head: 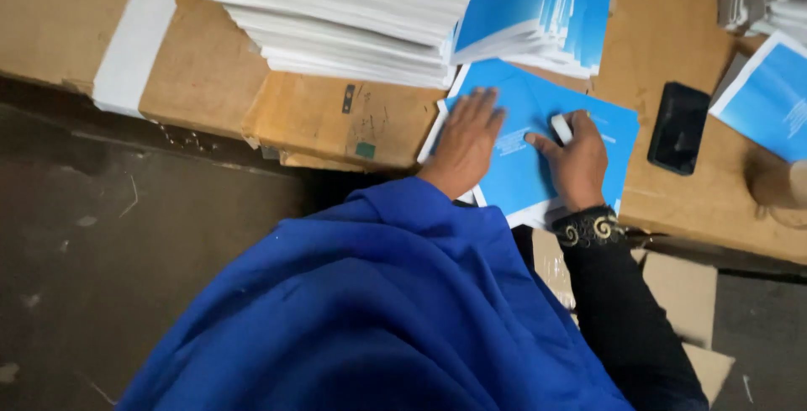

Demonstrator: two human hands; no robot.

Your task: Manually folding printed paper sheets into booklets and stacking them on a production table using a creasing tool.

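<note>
- The left hand (465, 144) lies flat, fingers straight and a little spread, palm down on the left half of a folded blue paper sheet with a white edge (525, 155); it grips nothing, only presses
- The right hand (576, 161) is curled around a small white oblong tool (561, 129), pinched between thumb and fingers, its tip resting on the blue sheet near the sheet's middle
- The blue sheet sits right of centre in the frame, on a brown cardboard-covered work surface (319, 117); its long axis runs slantwise from the upper left down to the lower right, and a fold line runs between the two hands
- The sheet's near corner hangs over the table's front edge, just above the black sleeve cuff with gold scrollwork (588, 228)
- Its upper left corner is tucked close under a tall stack of white sheets (336, 16), and a fanned pile of blue covers (546, 7) lies just above it, so there is little room toward the top
- To the right, bare cardboard separates the sheet from a black rectangular phone (677, 127); more blue-and-white sheets (769, 96) lie at the right edge
- Blue cloth (370, 310) fills the lower middle; dark floor (126, 234) lies lower left
</note>
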